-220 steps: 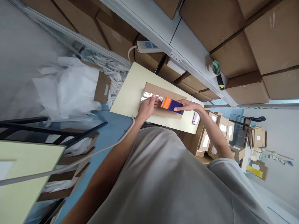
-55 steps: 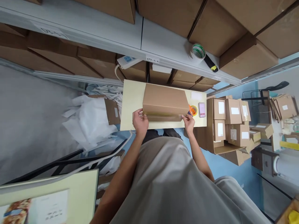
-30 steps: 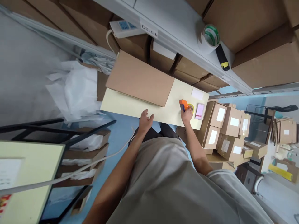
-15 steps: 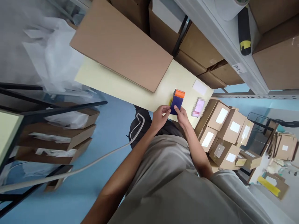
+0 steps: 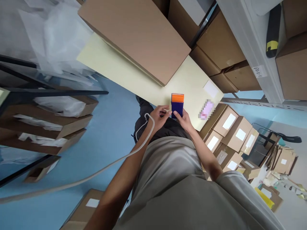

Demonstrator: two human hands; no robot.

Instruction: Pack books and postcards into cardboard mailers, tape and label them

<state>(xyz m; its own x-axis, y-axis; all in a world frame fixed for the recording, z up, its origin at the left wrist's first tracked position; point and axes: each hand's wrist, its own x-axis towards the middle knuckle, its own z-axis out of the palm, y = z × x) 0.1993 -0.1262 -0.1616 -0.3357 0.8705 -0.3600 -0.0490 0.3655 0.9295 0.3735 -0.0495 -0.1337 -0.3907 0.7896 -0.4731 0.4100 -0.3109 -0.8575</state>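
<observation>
- Right hand [image 5: 184,120], at five o'clock of the orange-and-blue dispenser [image 5: 177,107]: wrapped around its dark body, thumb across the flat face.
- Left hand [image 5: 160,117], at eight o'clock: fingertips drawn narrowly together just beside the dispenser; whether they pinched anything could not be told.
- Dispenser: held over the near edge of the tabletop [image 5: 141,81], orange end toward twelve. Judged light, stiff, somewhat slippery; dark body the sound hold, orange end best left free.
- On the tabletop: obscured pink item [image 5: 206,109] at three, white paper [image 5: 210,88] at two, cardboard box [image 5: 141,41] at eleven.
- Beyond: stacked cartons [image 5: 236,124], four o'clock.
</observation>
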